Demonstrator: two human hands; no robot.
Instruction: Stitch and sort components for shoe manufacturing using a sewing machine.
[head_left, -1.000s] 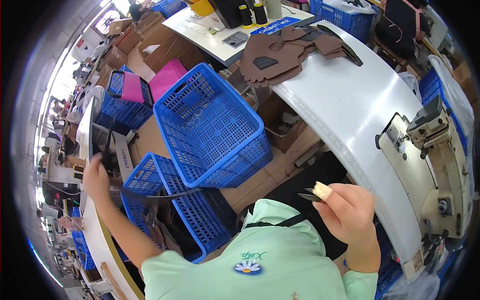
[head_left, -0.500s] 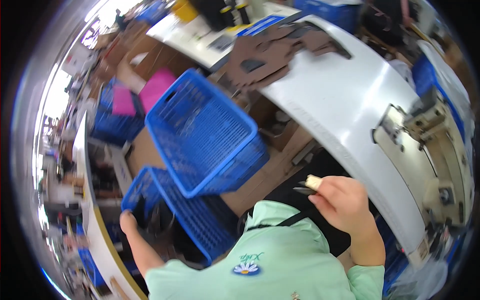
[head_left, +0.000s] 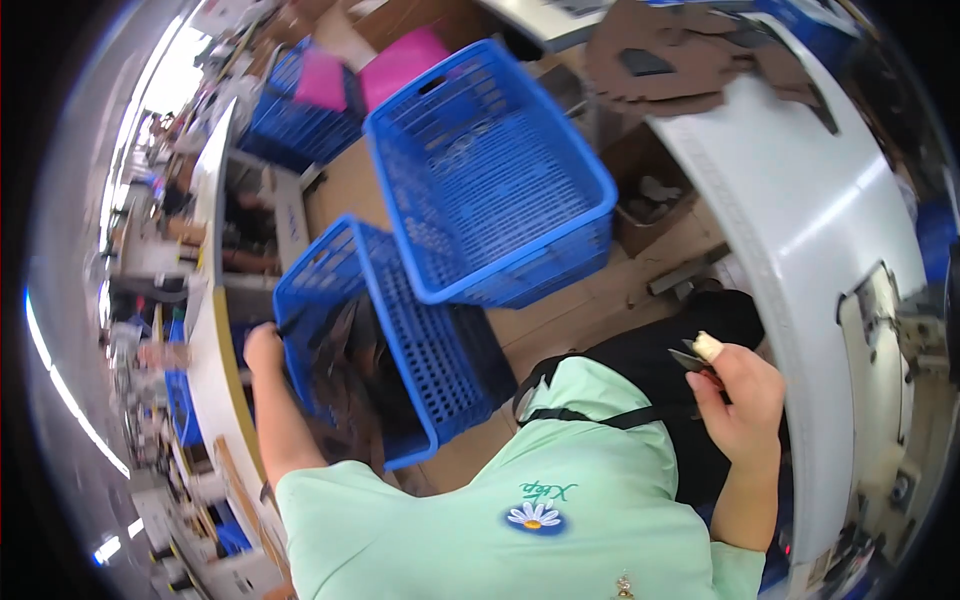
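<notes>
My left hand (head_left: pixel 263 348), on the far left, is closed at the outer rim of a blue plastic basket (head_left: pixel 402 345); its fingertips are partly hidden. Dark brown cut pieces (head_left: pixel 350 375) lie loosely inside that basket. My right hand (head_left: pixel 745 395) is raised above my lap beside the white table. It is closed around small thread snips (head_left: pixel 690 360), whose dark pointed blades stick out to the left. A cream-coloured finger cover (head_left: pixel 707 346) sits on one fingertip of this hand.
A larger blue basket (head_left: pixel 610 205) stands ahead, partly over the other one. Brown flat pieces (head_left: pixel 690 60) lie on the white table (head_left: pixel 800 190), with a sewing machine (head_left: pixel 925 340) at its right. Pink sheets (head_left: pixel 405 65) rest on another basket. A table edge (head_left: pixel 235 375) runs along the left.
My view has swung left and down, so the baskets and table appear farther right and higher. The brown pieces in the near basket show more clearly. My right hand keeps the snips.
</notes>
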